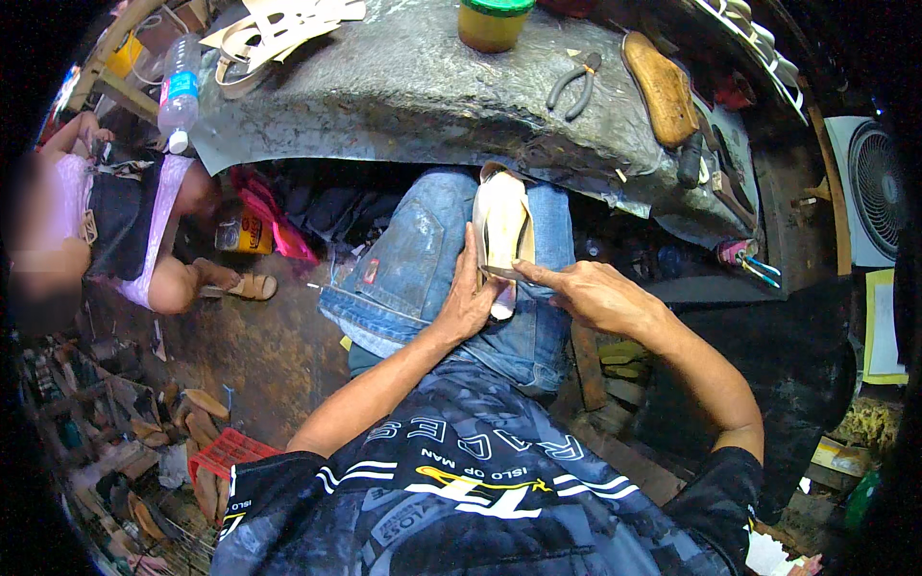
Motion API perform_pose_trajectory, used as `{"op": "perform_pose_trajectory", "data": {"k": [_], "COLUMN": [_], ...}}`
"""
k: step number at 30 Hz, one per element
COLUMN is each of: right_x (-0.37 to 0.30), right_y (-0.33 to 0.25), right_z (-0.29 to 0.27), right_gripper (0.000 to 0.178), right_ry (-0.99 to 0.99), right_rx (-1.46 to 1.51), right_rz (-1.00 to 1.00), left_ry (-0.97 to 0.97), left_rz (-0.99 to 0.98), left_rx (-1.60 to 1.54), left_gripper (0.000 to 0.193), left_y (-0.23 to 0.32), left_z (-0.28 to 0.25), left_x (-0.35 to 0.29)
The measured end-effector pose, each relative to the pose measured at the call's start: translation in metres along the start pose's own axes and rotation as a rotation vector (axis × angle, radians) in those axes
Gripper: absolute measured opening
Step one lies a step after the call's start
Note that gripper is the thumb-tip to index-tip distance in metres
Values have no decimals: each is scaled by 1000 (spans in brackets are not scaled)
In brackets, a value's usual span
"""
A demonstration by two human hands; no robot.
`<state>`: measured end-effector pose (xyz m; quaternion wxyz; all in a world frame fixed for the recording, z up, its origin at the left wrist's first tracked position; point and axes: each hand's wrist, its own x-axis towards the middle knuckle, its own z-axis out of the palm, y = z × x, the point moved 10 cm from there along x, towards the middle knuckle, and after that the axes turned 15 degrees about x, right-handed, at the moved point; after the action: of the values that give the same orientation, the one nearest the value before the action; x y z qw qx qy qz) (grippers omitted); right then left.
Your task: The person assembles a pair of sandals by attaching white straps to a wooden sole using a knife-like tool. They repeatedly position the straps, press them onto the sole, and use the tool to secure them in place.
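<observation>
A cream-coloured shoe (503,216) lies lengthwise on my lap, over the blue jeans, with a dark edge strip across its near part. It looks like a shoe upper on a last; its underside is hidden. My left hand (468,296) is closed round its near left side, fingers along the edge and partly hidden behind it. From the right comes my right hand (600,296), its index finger stretched out and the tip touching the dark strip. The other fingers of that hand curl loosely underneath, with nothing visible in them.
Ahead, a grey covered worktable (413,96) bears pliers (574,86), a brown shoe last (661,88), a green-lidded jar (493,23) and cream straps (274,38). A bottle (180,91) stands at its left; another person (144,211) sits there. A fan (869,187) is right, a red crate (226,461) lower left.
</observation>
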<state>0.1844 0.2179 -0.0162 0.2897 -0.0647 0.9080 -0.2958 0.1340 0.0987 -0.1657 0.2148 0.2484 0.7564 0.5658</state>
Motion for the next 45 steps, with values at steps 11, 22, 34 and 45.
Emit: {"op": "perform_pose_trajectory", "data": {"k": [11,22,34,45], "right_x": [-30,-43,-54,-33], "right_y": [-35,4,-42,47], "right_z": [30,67,12,12], "right_gripper": [78,61,67,45], "right_ry": [153,483,741,1186], "right_rx": [-8,557,531,556], "right_rz": [15,-16,-151,46], "left_ry": [39,-230,-83,-107], "left_rz": [66,-173,-38,69], "left_rx": [89,-681,-135,179], "left_gripper": [95,105,123,121], "left_y": [12,3,15,54], "left_z": [-7,0,-15,-31], "left_x": [-1,-8,-2,-5]}}
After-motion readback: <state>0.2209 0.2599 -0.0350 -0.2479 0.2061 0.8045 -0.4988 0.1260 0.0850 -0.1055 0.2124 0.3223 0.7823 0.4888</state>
